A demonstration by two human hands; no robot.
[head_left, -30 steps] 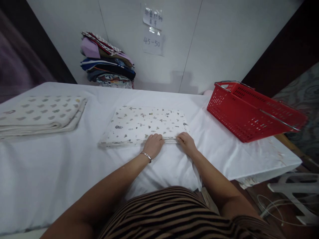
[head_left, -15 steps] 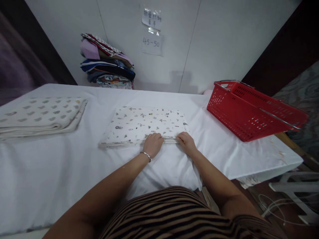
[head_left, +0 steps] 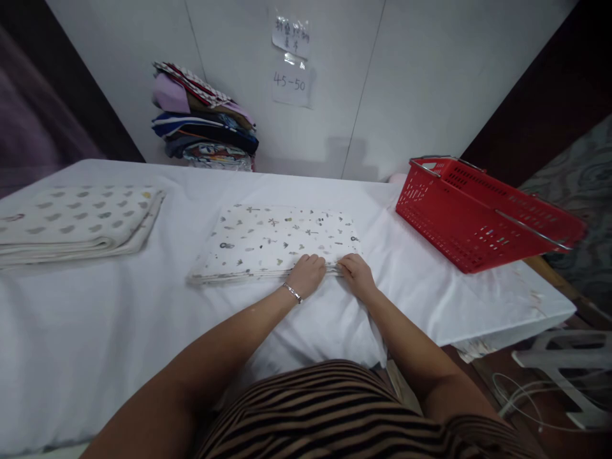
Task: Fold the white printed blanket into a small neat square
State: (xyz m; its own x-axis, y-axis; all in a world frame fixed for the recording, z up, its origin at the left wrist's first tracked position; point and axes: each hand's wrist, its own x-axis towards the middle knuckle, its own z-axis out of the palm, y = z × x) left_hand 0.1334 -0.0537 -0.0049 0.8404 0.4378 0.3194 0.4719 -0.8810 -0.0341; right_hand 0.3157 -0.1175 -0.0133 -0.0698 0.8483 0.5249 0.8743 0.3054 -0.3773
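Note:
In front of me lies a folded white cloth (head_left: 282, 239) printed with small grey and brown figures. My left hand (head_left: 308, 275), with a silver bracelet at the wrist, is closed on its near folded edge, right of the middle. Close beside it, my right hand (head_left: 355, 273) pinches the same edge near the right corner. A narrow bit of the layered edge shows between the two hands. Both sets of fingertips are partly hidden by the hands themselves.
White sheeting covers the table (head_left: 157, 331). At the left lies another folded cloth (head_left: 86, 217) with grey spots. A red basket (head_left: 444, 217) stands tilted in view at the right. Folded fabrics (head_left: 205, 121) are piled by the wall. A white plastic stool (head_left: 564, 363) is at lower right.
My left hand has slid to the right along the near edge of the folded cloth, closer to my right hand. The right hand stays at about the same place.

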